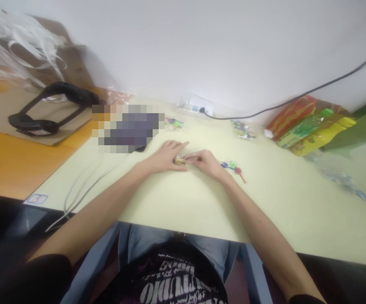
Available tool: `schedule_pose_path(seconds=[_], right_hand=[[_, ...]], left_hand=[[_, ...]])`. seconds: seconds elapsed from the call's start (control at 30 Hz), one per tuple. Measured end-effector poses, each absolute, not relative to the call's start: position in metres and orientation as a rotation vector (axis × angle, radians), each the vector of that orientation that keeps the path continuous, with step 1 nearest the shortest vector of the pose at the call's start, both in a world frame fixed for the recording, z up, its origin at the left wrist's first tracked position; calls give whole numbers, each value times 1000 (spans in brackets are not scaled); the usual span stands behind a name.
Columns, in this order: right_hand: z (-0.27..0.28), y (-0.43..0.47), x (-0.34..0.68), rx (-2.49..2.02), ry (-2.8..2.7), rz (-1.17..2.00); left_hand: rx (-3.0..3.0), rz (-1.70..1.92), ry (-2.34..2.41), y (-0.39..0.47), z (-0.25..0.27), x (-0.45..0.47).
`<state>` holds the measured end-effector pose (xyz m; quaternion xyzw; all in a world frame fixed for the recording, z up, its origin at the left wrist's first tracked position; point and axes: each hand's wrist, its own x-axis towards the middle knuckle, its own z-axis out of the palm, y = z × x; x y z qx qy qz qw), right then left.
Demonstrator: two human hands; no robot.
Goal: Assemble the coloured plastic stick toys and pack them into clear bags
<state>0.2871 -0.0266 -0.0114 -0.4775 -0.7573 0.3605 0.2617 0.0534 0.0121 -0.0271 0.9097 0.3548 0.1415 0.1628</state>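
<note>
Near the middle of the table lies a small clear plastic packet [180,161] with something yellow in it, too small to make out. My left hand [165,157] rests on the table at its left side, fingers stretched and thumb apart, close around the packet. The bent fingers of my right hand [206,162] pinch the packet's right end. Just right of that hand are small plastic pieces, one blue [224,165], one green [232,164] and one red with a stem [238,171].
Small packets of coloured pieces lie at the back [174,123] and back right [244,130]. A blurred clear packet [344,179] is farther right. Snack bags [309,131] lean by the wall near a black cable [284,101]. A black headband-like frame [53,107] sits left.
</note>
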Motion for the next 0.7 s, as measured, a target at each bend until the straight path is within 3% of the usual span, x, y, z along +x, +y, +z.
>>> schedule_pose_path(seconds=[0.13, 0.3, 0.37, 0.7], right_hand=[[2, -35, 314, -1405, -1961, 937], [-5, -43, 371, -1572, -2056, 48], [-16, -48, 387, -1657, -2096, -135], [-38, -52, 390, -1721, -2133, 85]], left_hand=[[2580, 414, 1007, 12, -27, 53], [2576, 394, 1013, 11, -24, 53], [2575, 383, 1018, 11, -24, 53], [2582, 381, 1036, 14, -28, 54]])
